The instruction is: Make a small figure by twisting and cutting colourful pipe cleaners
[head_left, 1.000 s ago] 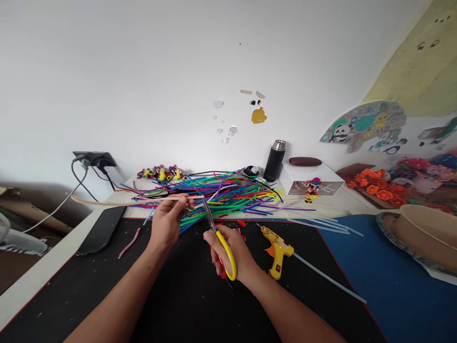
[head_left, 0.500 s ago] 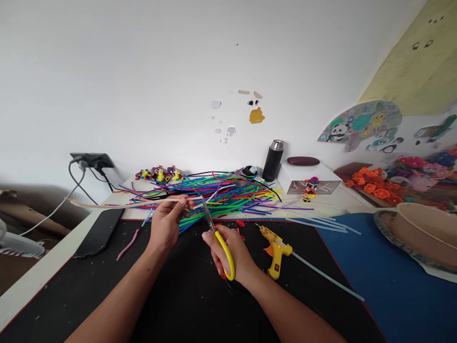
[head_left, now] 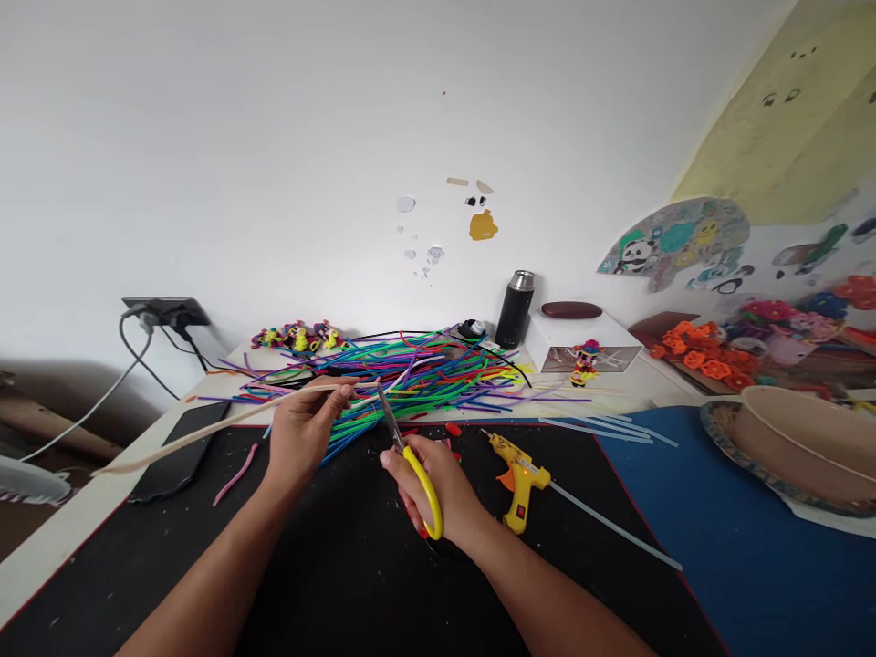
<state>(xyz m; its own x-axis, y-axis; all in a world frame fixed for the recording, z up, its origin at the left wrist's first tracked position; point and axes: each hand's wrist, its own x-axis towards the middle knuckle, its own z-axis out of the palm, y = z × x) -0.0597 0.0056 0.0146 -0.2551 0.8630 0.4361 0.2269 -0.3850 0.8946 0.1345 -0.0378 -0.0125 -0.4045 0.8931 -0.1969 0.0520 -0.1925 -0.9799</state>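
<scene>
My left hand [head_left: 305, 427] pinches a long beige pipe cleaner [head_left: 198, 436] near one end, and its other end trails off to the left over a black phone. In my right hand [head_left: 438, 484] is a pair of scissors [head_left: 422, 484] with yellow handles, fingers wrapped round the grips. The blade tips point up and away, close to the short end of the beige pipe cleaner; whether they touch it I cannot tell. Behind both hands spreads a heap of coloured pipe cleaners [head_left: 417, 370]. A short pink pipe cleaner [head_left: 235, 474] lies on the black mat, left of my left forearm.
A yellow glue gun [head_left: 518, 479] with a clear stick lies right of my right hand. The phone [head_left: 179, 452] rests at left. Behind stand a black bottle [head_left: 515, 310], a white box [head_left: 581, 339] and small figures [head_left: 297, 338]. A round bowl [head_left: 808, 447] is at far right.
The long tail of the beige pipe cleaner has swung lower on the left. Both hands stay close together, the scissors still by the pipe cleaner's short end. The view has shifted slightly.
</scene>
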